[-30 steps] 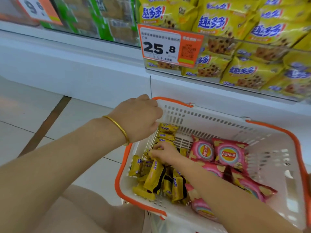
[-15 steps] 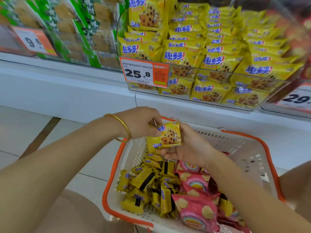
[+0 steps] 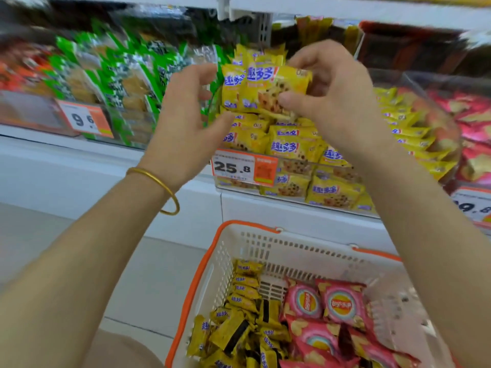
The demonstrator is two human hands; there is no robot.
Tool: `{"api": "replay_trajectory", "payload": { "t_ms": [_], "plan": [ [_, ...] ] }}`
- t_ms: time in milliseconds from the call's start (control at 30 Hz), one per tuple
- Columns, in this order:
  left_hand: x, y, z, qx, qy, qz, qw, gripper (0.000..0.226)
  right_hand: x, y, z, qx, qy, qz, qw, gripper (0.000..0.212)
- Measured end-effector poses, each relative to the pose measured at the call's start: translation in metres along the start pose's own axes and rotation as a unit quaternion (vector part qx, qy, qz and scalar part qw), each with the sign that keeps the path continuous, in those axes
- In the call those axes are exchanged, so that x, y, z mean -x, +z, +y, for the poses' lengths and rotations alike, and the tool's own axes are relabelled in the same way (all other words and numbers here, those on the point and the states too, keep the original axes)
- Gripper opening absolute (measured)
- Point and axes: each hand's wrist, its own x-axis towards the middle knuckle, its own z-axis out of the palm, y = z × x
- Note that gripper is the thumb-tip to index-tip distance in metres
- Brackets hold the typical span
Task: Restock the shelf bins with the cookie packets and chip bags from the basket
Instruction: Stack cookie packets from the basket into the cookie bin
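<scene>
Both hands are raised in front of the clear shelf bin (image 3: 334, 205) piled with yellow cookie packets (image 3: 289, 148). My right hand (image 3: 337, 102) pinches a yellow cookie packet (image 3: 273, 88) between thumb and fingers. My left hand (image 3: 183, 123) curls its fingers and thumb round a second yellow packet (image 3: 232, 88) right beside it. Below stands the white basket with an orange rim (image 3: 202, 264). It holds several yellow cookie packets (image 3: 239, 328) on its left and pink chip bags (image 3: 340, 304) on its right.
An orange price tag reading 25.8 (image 3: 244, 168) hangs on the cookie bin's front. Green snack packs (image 3: 127, 83) fill the bin to the left. Pink chip bags (image 3: 475, 128) fill the bin to the right. A white shelf ledge (image 3: 79, 168) runs under the bins.
Both hands have risen from the basket to the cookie bin, carrying yellow cookie packets. The view has tilted upward towards the shelf.
</scene>
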Motion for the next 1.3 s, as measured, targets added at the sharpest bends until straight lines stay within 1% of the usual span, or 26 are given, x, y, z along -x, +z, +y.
{"api": "replay_trajectory", "payload": {
  "t_ms": [67, 167, 267, 400, 467, 567, 633, 733, 800, 833, 900, 933, 967, 1000, 1033, 1067, 1100, 1167, 1233, 1300],
  "plan": [
    [-0.002, 0.003, -0.008, -0.096, 0.037, 0.011, 0.995, 0.051, -0.022, 0.013, 0.008, 0.032, 0.003, -0.003, 0.999, 0.031],
    [-0.002, 0.009, -0.016, -0.181, 0.061, -0.030, 0.981, 0.051, -0.036, 0.034, 0.017, 0.069, 0.007, -0.002, 0.998, 0.030],
    [0.000, 0.016, -0.020, -0.206, 0.050, -0.069, 0.975, 0.052, -0.039, 0.049, 0.024, 0.100, 0.005, 0.014, 0.995, 0.031],
    [0.000, 0.020, -0.028, -0.246, 0.032, -0.122, 0.961, 0.068, -0.040, 0.058, 0.024, 0.171, -0.015, 0.012, 0.985, 0.034],
    [0.000, 0.020, -0.029, -0.251, 0.027, -0.124, 0.960, 0.069, -0.039, 0.054, 0.022, 0.190, -0.010, 0.009, 0.982, 0.039],
    [0.002, 0.018, -0.024, -0.249, 0.039, -0.105, 0.962, 0.064, -0.030, 0.045, 0.019, 0.183, -0.015, 0.010, 0.983, 0.052],
    [0.007, 0.017, -0.020, -0.251, 0.064, -0.093, 0.961, 0.058, -0.021, 0.041, 0.017, 0.181, -0.021, 0.027, 0.983, 0.055],
    [0.018, 0.011, -0.016, -0.253, 0.099, -0.076, 0.959, 0.050, -0.005, 0.034, 0.011, 0.170, -0.034, 0.053, 0.983, 0.049],
    [0.026, 0.006, -0.012, -0.259, 0.108, -0.070, 0.957, 0.046, 0.012, 0.029, 0.006, 0.162, -0.054, 0.072, 0.983, 0.041],
    [0.029, 0.004, -0.009, -0.263, 0.110, -0.072, 0.956, 0.043, 0.024, 0.028, 0.004, 0.141, -0.067, 0.082, 0.984, 0.035],
    [0.041, 0.001, -0.005, -0.266, 0.113, -0.102, 0.952, 0.038, 0.058, 0.033, 0.008, 0.080, -0.063, 0.079, 0.992, 0.025],
    [0.049, 0.001, -0.004, -0.268, 0.114, -0.129, 0.948, 0.036, 0.078, 0.041, 0.016, 0.059, -0.042, 0.060, 0.996, 0.021],
    [0.057, 0.002, -0.005, -0.272, 0.115, -0.165, 0.941, 0.037, 0.099, 0.051, 0.027, 0.052, -0.008, 0.024, 0.998, 0.018],
    [0.066, 0.004, -0.007, -0.279, 0.114, -0.211, 0.930, 0.039, 0.121, 0.065, 0.042, 0.060, 0.037, -0.036, 0.997, 0.015],
    [0.074, 0.006, -0.011, -0.283, 0.109, -0.264, 0.916, 0.042, 0.143, 0.081, 0.059, 0.076, 0.088, -0.113, 0.987, 0.012],
    [0.082, 0.009, -0.015, -0.285, 0.103, -0.314, 0.900, 0.045, 0.165, 0.099, 0.080, 0.098, 0.137, -0.197, 0.966, 0.011],
    [0.089, 0.012, -0.020, -0.287, 0.098, -0.355, 0.884, 0.047, 0.184, 0.115, 0.101, 0.121, 0.168, -0.278, 0.938, 0.016],
    [0.099, 0.019, -0.027, -0.297, 0.106, -0.388, 0.866, 0.048, 0.220, 0.145, 0.134, 0.142, 0.198, -0.423, 0.873, 0.031],
    [0.104, 0.026, -0.028, -0.314, 0.102, -0.405, 0.853, 0.048, 0.246, 0.168, 0.155, 0.136, 0.200, -0.541, 0.805, 0.055],
    [0.105, 0.031, -0.032, -0.340, 0.081, -0.437, 0.829, 0.039, 0.266, 0.183, 0.163, 0.158, 0.167, -0.626, 0.745, 0.081]
  ]
}}
